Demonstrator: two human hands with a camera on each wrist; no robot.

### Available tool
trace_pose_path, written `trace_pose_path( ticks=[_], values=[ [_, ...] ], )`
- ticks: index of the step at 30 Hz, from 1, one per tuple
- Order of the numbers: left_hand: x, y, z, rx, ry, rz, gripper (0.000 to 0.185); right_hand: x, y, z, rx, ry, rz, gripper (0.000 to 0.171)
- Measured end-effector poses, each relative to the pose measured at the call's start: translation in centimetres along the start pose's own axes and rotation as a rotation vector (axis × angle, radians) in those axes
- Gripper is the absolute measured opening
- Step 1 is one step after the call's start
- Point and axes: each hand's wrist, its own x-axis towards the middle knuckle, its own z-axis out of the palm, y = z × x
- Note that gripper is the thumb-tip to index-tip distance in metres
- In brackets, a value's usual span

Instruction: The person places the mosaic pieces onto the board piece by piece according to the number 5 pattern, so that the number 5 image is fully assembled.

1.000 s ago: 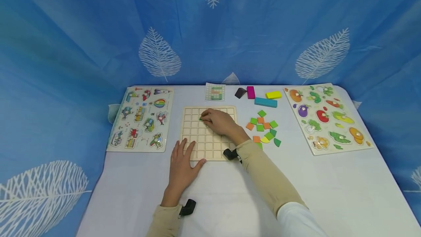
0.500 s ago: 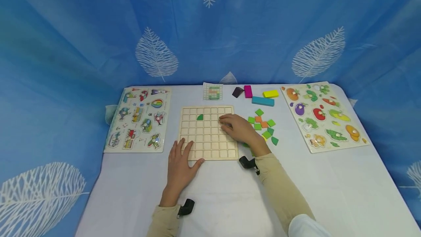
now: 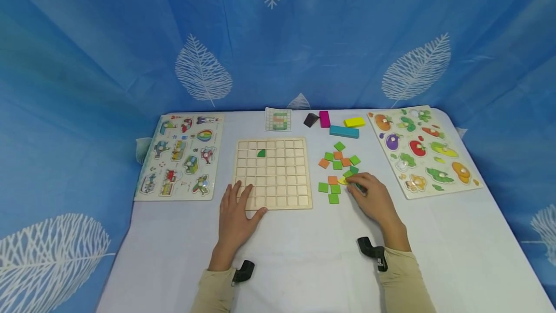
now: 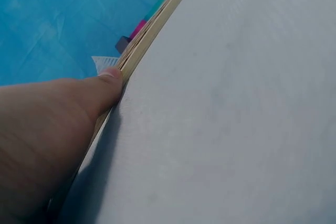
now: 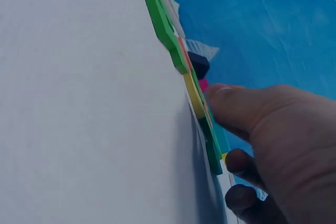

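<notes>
My left hand (image 3: 236, 216) rests with spread fingers on the near left corner of a wooden grid board (image 3: 309, 197). In the left wrist view its thumb (image 4: 102, 90) presses against the board's edge (image 4: 157, 27). One dark green quarter-circle tile (image 3: 261, 153) lies in a cell of the board's second row. My right hand (image 3: 375, 202) is over the loose tiles right of the board, fingertips right at a yellow rounded tile (image 3: 342, 181). The right wrist view shows a gap between thumb and fingers, close to the yellow tile (image 5: 194, 95). Dark green tiles are partly hidden beneath this hand.
Several green square tiles (image 3: 333, 199) and orange tiles (image 3: 332, 180) lie right of the board. Behind stand a pattern card (image 3: 278, 120) and magenta (image 3: 324, 119), teal (image 3: 344, 132) and yellow (image 3: 354, 122) blocks. A vehicle puzzle (image 3: 180, 158) lies left, a vegetable puzzle (image 3: 423, 151) right.
My right hand has left the dark green quarter-circle tile on the board and moved right, to the loose tiles. My left hand stays on the board's corner.
</notes>
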Motion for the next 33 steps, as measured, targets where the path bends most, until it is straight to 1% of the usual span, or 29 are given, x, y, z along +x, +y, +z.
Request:
trace_pose_path(
  ticks=[1, 4, 8, 13, 16, 23, 29, 33],
  values=[
    [0.0, 0.0, 0.0, 0.001, 0.004, 0.002, 0.079, -0.2, 0.1, 0.0, 0.004, 0.000, 0.002, 0.022],
    [0.0, 0.1, -0.1, -0.004, -0.012, -0.010, 0.079, -0.4, 0.1, 0.1, 0.019, -0.004, 0.009, 0.023],
    [0.0, 0.0, 0.0, -0.016, -0.030, -0.016, 0.079, -0.1, -0.4, 0.6, 0.000, -0.014, -0.006, 0.024],
    [0.0, 0.0, -0.1, -0.018, -0.004, -0.003, 0.078, 1.2, -1.2, 1.1, -0.068, -0.044, -0.055, 0.023],
    [0.0, 0.0, -0.1, -0.009, 0.009, 0.004, 0.078, 2.0, -1.6, 1.3, -0.098, -0.076, -0.064, 0.022],
    [0.1, -0.2, 0.1, 0.004, -0.009, -0.002, 0.079, 3.3, -2.6, 1.3, -0.122, -0.152, -0.057, 0.023],
    [0.1, -0.3, 0.2, 0.004, -0.004, -0.001, 0.080, 4.1, -3.0, 1.3, -0.151, -0.207, -0.031, 0.028],
    [0.1, -0.5, 0.2, 0.012, -0.003, -0.001, 0.080, 4.5, -3.1, 1.2, -0.149, -0.238, -0.016, 0.028]
  ],
)
